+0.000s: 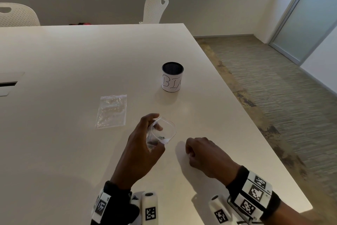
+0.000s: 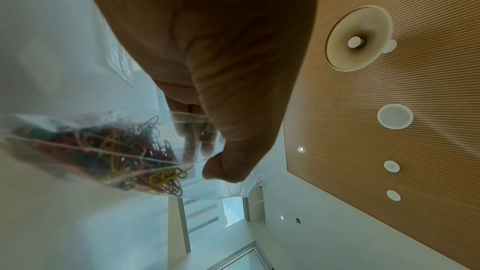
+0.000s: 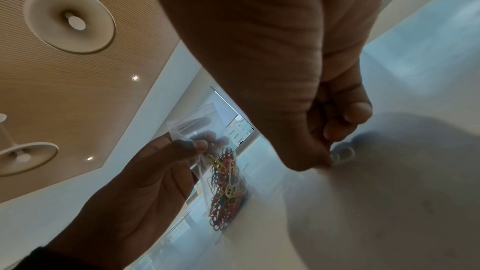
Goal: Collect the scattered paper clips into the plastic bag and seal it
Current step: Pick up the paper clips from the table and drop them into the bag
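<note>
My left hand (image 1: 158, 129) holds a clear plastic bag (image 1: 164, 130) upright just above the white table (image 1: 73, 57), mouth held wide. In the left wrist view its thumb and fingers (image 2: 197, 142) pinch the bag's rim, and a heap of coloured paper clips (image 2: 116, 151) fills the bottom. The right wrist view shows the same clips (image 3: 226, 184) inside the bag. My right hand (image 1: 188, 150) rests on the table just right of the bag, fingers curled. There its thumb and fingertips (image 3: 335, 132) pinch a single pale paper clip (image 3: 344, 155) at the tabletop.
A second, flat clear bag (image 1: 111, 110) lies on the table to the left of my hands. A black mesh cup with a white label reading BIN (image 1: 172, 77) stands farther back. The table's right edge (image 1: 255, 133) drops to carpet. White chairs (image 1: 155, 8) stand behind the table.
</note>
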Tool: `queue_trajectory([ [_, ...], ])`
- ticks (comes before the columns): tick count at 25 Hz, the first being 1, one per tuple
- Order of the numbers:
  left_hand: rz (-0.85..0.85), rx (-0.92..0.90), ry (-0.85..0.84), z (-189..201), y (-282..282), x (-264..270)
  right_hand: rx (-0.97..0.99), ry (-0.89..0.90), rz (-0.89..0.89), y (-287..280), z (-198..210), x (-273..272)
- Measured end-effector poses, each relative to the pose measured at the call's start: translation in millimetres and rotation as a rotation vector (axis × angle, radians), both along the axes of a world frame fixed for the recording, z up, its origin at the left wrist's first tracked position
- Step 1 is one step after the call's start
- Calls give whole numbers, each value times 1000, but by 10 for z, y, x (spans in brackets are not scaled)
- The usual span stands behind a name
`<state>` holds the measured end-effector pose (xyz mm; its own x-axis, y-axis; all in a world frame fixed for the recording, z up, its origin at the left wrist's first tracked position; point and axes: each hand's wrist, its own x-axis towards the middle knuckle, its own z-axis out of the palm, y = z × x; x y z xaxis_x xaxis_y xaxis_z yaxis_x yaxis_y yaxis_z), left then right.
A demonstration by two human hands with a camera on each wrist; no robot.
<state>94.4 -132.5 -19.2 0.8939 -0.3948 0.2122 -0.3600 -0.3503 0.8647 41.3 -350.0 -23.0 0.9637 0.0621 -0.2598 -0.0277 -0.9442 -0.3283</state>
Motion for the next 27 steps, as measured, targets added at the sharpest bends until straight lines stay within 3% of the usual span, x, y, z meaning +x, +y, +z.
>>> queue_trajectory([
  [5,-1,-13,6,28,-4,-15,136,-81,-32,-109,40,36],
  [10,6,-19,6,24,-3,-26,539,-316,-301,-208,179,137],
  [14,-1,-19,-1,18,-16,-22,852,-427,-308,3,487,142],
  [19,-2,7,-6,-40,-16,17,716,-581,-118,283,630,227],
  [27,15,16,-4,-55,16,26,608,-566,-32,285,578,321],
])
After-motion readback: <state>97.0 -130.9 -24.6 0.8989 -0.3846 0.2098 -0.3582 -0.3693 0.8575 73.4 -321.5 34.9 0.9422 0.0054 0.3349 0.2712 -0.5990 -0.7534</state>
